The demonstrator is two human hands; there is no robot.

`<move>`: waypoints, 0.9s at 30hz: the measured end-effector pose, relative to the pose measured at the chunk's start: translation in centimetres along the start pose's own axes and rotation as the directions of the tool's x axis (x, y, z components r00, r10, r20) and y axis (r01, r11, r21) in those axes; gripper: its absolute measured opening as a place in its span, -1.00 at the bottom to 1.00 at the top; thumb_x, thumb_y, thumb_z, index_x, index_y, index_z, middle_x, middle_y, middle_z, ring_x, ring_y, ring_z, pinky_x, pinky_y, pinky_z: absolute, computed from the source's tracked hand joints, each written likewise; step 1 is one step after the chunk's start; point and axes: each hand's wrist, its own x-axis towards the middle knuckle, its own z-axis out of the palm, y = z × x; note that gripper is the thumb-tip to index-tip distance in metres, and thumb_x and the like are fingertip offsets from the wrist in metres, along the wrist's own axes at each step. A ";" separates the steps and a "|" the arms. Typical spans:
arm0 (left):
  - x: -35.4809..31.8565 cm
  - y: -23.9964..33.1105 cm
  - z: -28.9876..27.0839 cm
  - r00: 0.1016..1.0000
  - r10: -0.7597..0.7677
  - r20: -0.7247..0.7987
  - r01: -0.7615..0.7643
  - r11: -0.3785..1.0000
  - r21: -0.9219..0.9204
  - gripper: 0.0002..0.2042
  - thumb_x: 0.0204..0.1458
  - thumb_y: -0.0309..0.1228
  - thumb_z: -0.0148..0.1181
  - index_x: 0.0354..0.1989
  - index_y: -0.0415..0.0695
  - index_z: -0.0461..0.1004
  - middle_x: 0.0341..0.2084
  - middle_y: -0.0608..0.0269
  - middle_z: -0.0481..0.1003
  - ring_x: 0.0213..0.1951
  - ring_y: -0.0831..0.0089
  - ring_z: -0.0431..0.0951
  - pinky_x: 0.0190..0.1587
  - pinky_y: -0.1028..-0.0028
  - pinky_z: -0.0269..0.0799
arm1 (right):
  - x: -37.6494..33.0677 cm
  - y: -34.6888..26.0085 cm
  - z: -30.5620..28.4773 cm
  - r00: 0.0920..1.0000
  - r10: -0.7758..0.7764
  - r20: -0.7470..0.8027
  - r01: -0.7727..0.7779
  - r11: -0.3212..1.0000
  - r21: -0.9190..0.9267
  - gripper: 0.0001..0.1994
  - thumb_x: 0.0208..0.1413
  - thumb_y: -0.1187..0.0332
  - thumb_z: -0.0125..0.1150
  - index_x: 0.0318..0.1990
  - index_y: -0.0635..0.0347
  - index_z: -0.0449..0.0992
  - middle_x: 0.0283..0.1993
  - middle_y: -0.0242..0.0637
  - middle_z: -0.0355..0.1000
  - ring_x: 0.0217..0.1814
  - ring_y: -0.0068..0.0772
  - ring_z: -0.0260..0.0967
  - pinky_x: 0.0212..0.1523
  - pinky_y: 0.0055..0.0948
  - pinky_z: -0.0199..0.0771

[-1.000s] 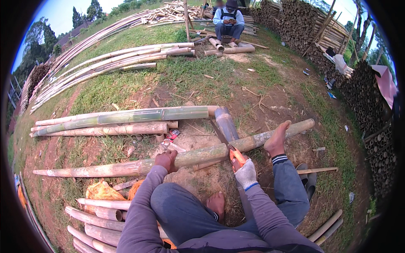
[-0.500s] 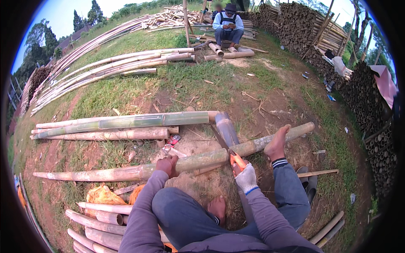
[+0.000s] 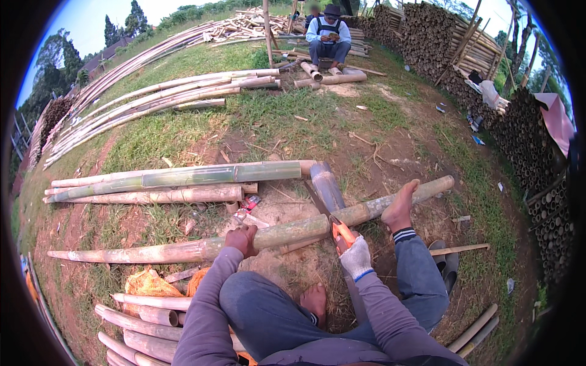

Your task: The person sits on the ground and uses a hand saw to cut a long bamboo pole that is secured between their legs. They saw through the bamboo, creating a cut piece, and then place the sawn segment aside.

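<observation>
Grips a bamboo pole (image 3: 287, 231) from above with the bare left hand (image 3: 244, 239), with fingers bent over its top. Holds a saw (image 3: 345, 233) by its orange handle in the right hand (image 3: 356, 256), with fingers closed around the grip and a white glove over that hand. Has the saw's dark blade slanting away up and to the left, across the pole; cannot tell from this view how deep in the bamboo.

Has the pole stretched sideways in front of the knees, lying across a grey log (image 3: 328, 188). Rests the bare right foot (image 3: 400, 210) on the pole, to the right of the saw, and the left foot (image 3: 314, 297) on the dirt.

Has a green bamboo pole (image 3: 223, 175) beside paler ones on the ground beyond the left hand, shorter bamboo pieces (image 3: 146, 343) next to the left arm, and an orange sack (image 3: 148, 283) just past them. Has dark sandals (image 3: 450, 265) beside the right leg, with a thin stick (image 3: 467, 249) over them. Faces, across the grass, a seated person (image 3: 329, 39) in a dark hat, with a tall bamboo stack (image 3: 427, 30) and a pink cloth (image 3: 555, 119) to the right.
</observation>
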 end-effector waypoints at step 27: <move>-0.6 -0.3 -0.6 0.996 -0.056 0.073 0.056 0.998 0.004 -0.26 -0.22 -0.03 0.62 0.18 0.05 0.44 0.08 0.07 0.61 0.10 -0.01 0.67 0.12 0.00 0.58 | 19.9 -44.1 -13.9 0.729 -0.562 0.391 0.684 0.626 -0.375 -0.66 0.15 0.55 0.14 0.07 0.31 0.65 0.00 0.06 0.67 0.09 -0.09 0.63 0.15 -0.22 0.56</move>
